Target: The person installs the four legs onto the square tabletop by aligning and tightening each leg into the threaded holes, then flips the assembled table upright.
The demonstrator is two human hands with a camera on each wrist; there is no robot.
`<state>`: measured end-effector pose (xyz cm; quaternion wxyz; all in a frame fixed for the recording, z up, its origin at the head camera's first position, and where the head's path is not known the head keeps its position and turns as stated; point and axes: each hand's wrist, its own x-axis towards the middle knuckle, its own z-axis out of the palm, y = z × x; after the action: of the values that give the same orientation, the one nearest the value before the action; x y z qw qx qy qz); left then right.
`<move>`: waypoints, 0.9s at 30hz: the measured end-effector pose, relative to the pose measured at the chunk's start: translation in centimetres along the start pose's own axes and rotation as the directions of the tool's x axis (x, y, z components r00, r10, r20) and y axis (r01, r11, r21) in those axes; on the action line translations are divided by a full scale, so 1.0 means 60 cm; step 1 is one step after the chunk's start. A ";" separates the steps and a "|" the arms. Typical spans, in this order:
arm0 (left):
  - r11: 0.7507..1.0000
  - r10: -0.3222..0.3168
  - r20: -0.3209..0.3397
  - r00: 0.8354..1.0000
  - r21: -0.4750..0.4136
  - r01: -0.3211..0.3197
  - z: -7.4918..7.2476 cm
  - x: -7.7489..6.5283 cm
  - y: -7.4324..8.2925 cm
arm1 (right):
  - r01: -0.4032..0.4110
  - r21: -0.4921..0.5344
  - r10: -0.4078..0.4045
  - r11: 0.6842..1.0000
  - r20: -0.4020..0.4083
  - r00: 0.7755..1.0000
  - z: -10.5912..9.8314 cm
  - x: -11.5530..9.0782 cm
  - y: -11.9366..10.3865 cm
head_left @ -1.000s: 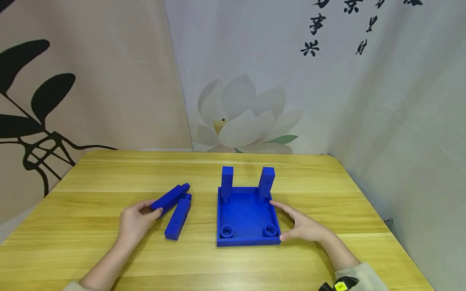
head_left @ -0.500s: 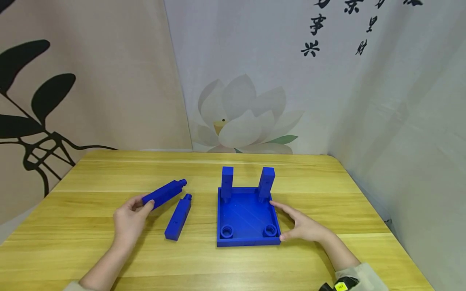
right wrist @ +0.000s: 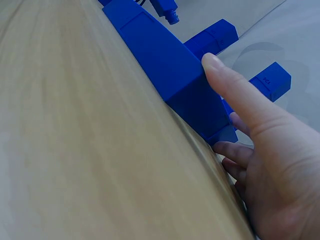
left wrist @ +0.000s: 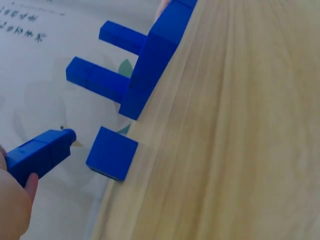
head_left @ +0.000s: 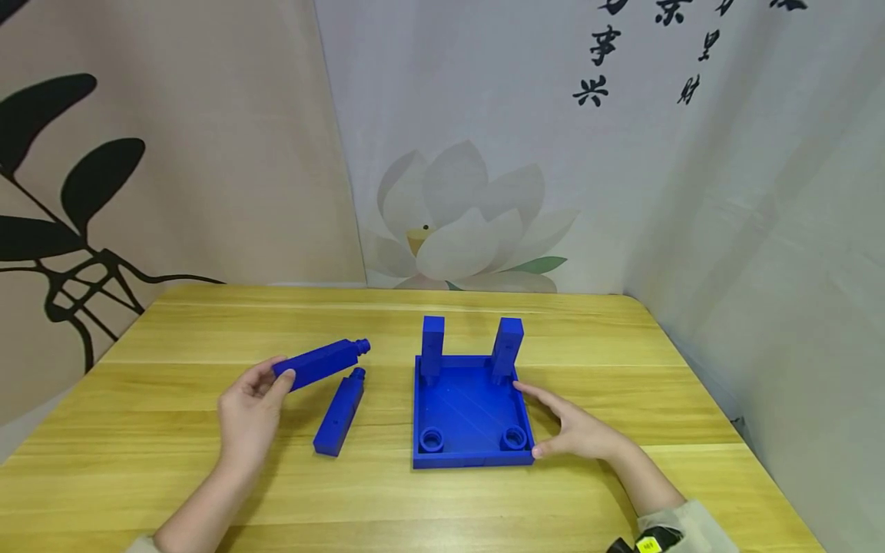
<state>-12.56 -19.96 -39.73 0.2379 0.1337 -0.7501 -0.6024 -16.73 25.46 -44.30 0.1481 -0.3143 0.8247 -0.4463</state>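
Note:
My left hand (head_left: 247, 418) pinches one end of a blue square peg leg (head_left: 321, 363), raised above the wood, its round threaded-looking tip pointing right. Just below it a second blue leg (head_left: 340, 415) lies on the table. In the middle sits a shallow blue square base (head_left: 470, 418) with raised edges. Two blue legs, a left one (head_left: 432, 343) and a right one (head_left: 508, 343), stand up in its far corners. Its near corners show round sockets (head_left: 432, 440). My right hand (head_left: 577, 432) touches the base's right side, fingers and thumb spread along it, as the right wrist view (right wrist: 280, 150) also shows.
The wooden table (head_left: 373, 507) carries these pieces. Behind it hangs a pale curtain (head_left: 470, 100) printed with a lotus and dark characters. A dark plant print (head_left: 104, 184) is on the left curtain.
My left hand has lifted its leg off the table, away from the lying one, and turned it flatter, then moved slightly right. The right hand and base stay put.

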 end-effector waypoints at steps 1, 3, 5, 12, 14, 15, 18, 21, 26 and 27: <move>1.000 -0.003 0.005 1.000 -0.013 0.004 0.001 -0.002 0.004 | 0.001 0.000 -0.001 1.000 0.001 1.000 0.000 0.000 0.000; 0.999 -0.007 0.017 1.000 -0.031 0.008 0.002 -0.008 0.012 | 0.001 0.003 -0.001 1.000 0.002 1.000 0.000 0.000 0.001; 0.998 -0.011 0.030 0.999 -0.055 0.013 0.004 -0.013 0.020 | -0.001 0.001 0.001 1.000 0.001 1.000 -0.001 0.000 0.001; 0.990 -0.017 0.072 0.997 -0.139 0.027 0.008 -0.028 0.041 | -0.029 0.009 0.029 1.000 0.005 1.000 -0.001 0.001 0.000; 0.991 -0.009 0.084 0.996 -0.135 0.020 0.009 -0.033 0.046 | -0.029 0.010 0.029 1.000 0.005 1.000 -0.001 0.000 0.001; 0.990 -0.009 0.092 0.996 -0.141 0.022 0.010 -0.035 0.049 | -0.028 0.011 0.028 1.000 0.005 1.000 0.000 0.000 0.001; 0.985 -0.004 0.105 0.994 -0.170 0.022 0.012 -0.042 0.057 | -0.031 0.017 0.031 0.999 0.006 1.000 0.000 0.000 0.000; 0.987 -0.001 0.124 0.992 -0.159 0.020 0.013 -0.048 0.062 | -0.040 0.032 0.040 0.999 0.009 0.999 -0.001 0.000 -0.002; 0.992 0.046 0.160 0.986 -0.127 -0.026 0.015 -0.057 0.070 | -0.036 0.024 0.036 0.999 0.008 0.999 -0.002 0.000 -0.003; 0.990 0.066 0.163 0.984 -0.132 -0.044 0.016 -0.059 0.072 | -0.029 0.016 0.029 0.999 0.008 1.000 -0.002 0.000 -0.002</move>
<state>-9.69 -16.41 -36.40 0.1987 0.0464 -0.7309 -0.6513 -16.75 25.44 -44.12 0.1601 -0.3028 0.8248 -0.4498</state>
